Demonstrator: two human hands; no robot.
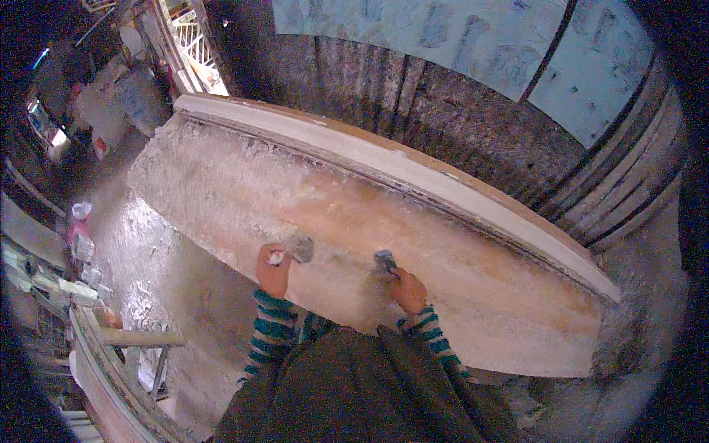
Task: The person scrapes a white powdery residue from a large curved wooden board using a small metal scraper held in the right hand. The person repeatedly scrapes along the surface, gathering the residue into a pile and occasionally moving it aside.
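A long work surface (332, 236), coated in pale dust with orange-brown patches, stretches in front of me. My left hand (272, 275) is closed over its near edge, with a small whitish thing (276, 257) in the fingers. Just right of those fingers is a grey, flat-looking piece (301, 249); whether it joins the whitish thing I cannot tell. My right hand (408, 290) grips a small scraper-like tool (384, 260), its dark grey end pointing away from me and left, low over the surface. The tool's handle is mostly hidden by the fingers.
A pale raised ledge (413, 170) runs along the surface's far side. Behind it stands a dark stained wall (354, 81) with light-blue panels (458, 37). At left are a dusty floor (207, 325), a wooden frame (140, 338), a pink-and-white bag (79, 218) and stacked pale pieces.
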